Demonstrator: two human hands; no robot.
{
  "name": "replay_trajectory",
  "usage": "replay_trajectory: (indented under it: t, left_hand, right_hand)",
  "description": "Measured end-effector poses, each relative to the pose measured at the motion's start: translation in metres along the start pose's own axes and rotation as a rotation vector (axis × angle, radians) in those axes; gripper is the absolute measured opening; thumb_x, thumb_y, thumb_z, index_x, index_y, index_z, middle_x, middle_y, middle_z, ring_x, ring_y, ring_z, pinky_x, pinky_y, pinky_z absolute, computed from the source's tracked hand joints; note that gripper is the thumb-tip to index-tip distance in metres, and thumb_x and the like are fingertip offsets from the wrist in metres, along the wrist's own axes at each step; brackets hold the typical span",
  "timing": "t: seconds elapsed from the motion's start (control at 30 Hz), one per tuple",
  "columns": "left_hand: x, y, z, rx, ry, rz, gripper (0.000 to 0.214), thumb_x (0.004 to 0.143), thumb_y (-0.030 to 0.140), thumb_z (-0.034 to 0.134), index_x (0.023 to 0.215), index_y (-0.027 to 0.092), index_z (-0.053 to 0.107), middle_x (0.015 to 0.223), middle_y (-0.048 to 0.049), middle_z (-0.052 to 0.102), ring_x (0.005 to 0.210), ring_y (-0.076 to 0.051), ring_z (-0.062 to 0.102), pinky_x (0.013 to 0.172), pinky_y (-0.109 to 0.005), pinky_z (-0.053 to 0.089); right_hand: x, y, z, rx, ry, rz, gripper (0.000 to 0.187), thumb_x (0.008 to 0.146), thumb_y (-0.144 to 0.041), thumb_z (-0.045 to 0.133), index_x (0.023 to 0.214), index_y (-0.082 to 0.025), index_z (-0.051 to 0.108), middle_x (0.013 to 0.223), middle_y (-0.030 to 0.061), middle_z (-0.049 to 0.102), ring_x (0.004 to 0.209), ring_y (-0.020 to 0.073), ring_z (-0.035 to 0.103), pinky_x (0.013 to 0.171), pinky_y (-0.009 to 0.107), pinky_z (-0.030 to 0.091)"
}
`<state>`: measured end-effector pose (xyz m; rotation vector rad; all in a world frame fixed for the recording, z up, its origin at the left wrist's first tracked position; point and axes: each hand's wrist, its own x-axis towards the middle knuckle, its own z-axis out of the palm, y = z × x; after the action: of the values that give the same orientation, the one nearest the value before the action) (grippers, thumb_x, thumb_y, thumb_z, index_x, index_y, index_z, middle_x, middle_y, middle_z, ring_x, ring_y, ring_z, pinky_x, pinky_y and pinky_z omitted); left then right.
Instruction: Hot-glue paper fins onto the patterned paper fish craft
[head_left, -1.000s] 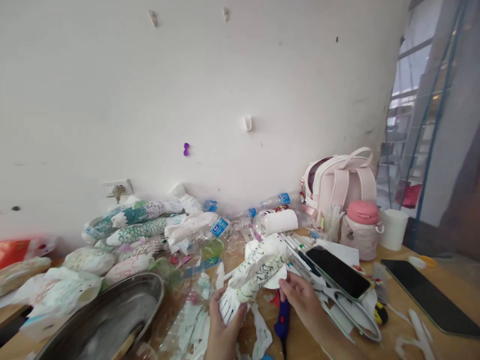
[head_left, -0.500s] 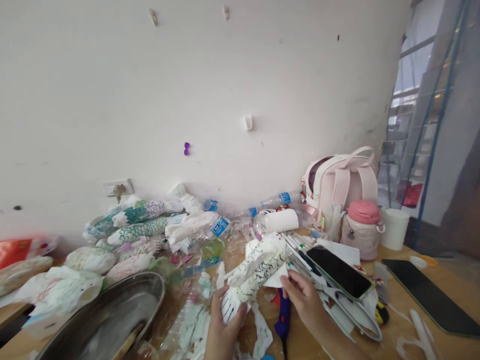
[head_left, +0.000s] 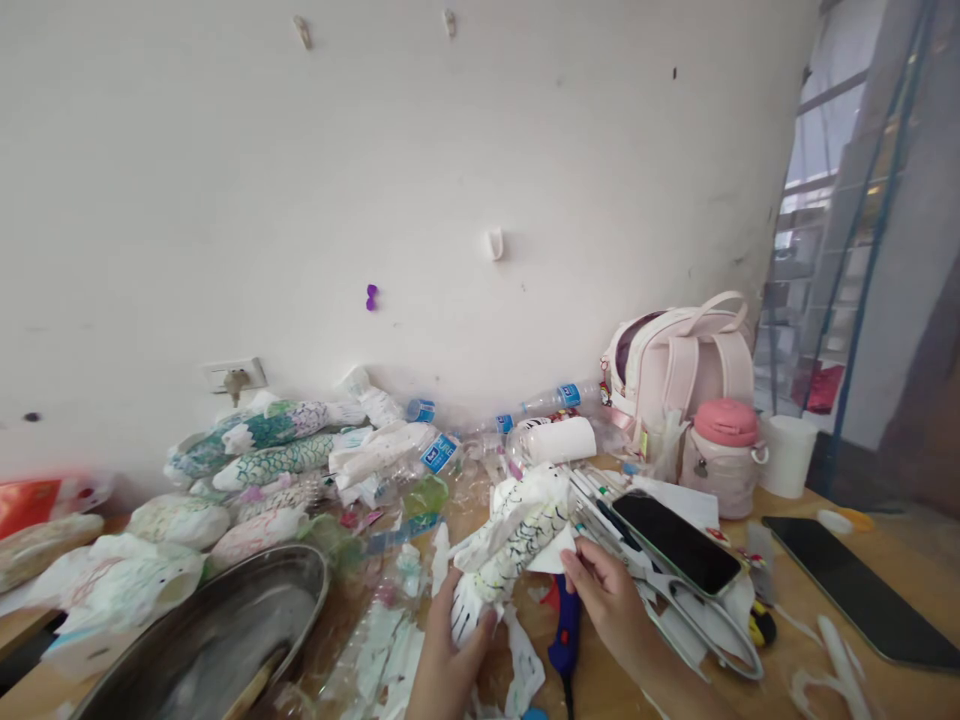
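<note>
A white paper-covered fish (head_left: 517, 535) with dark drawn scales slants up from my left hand (head_left: 454, 645). Thumb and fingers of that hand are wrapped round its striped tail. On the fish's right side, my right hand (head_left: 600, 590) pinches a small white paper piece (head_left: 553, 553) that lies against the body; whether it is joined to the fish I cannot tell. Just below the paper lies a blue hot glue gun (head_left: 565, 635) with a red trigger. White paper scraps (head_left: 521, 665) are under and beside the fish.
At left are a dark metal basin (head_left: 217, 640) and several painted fish (head_left: 281, 460). Plastic bottles (head_left: 551, 398) lie along the wall. To the right are a phone (head_left: 675, 540), scissors (head_left: 709, 620), a pink bottle (head_left: 724, 460), a backpack (head_left: 682, 360) and a dark tablet-like slab (head_left: 855, 590).
The fish's tail and my left hand have shifted very slightly to the right. My right hand keeps its pinch on the paper piece.
</note>
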<state>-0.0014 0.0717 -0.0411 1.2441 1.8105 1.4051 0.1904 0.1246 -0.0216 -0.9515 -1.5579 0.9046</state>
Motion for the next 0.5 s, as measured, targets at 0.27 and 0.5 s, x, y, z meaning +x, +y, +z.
replay_trajectory:
  t: [0.27,0.5]
  left_hand:
    - [0.016,-0.023,-0.006,0.129,-0.074,0.125,0.056,0.069,0.046,0.058,0.115,0.013,0.054,0.116,-0.0163,0.058,0.120,-0.032,0.048,0.104,-0.044,0.035]
    - [0.007,-0.005,-0.008,0.117,-0.179,0.115,0.049,0.068,0.038,0.061,0.109,0.014,0.052,0.111,-0.0143,0.062,0.108,-0.028,0.056,0.098,-0.039,0.041]
  right_hand:
    - [-0.002,0.002,0.000,-0.018,-0.028,-0.007,0.043,0.089,-0.054,0.042,0.062,-0.021,0.039,0.055,-0.0036,0.040,0.052,0.0128,0.042,0.052,0.026,0.031]
    - [-0.003,0.000,-0.002,-0.013,-0.070,-0.018,0.041,0.090,-0.052,0.041,0.063,-0.021,0.037,0.056,-0.0039,0.036,0.053,0.0132,0.039,0.052,0.026,0.029]
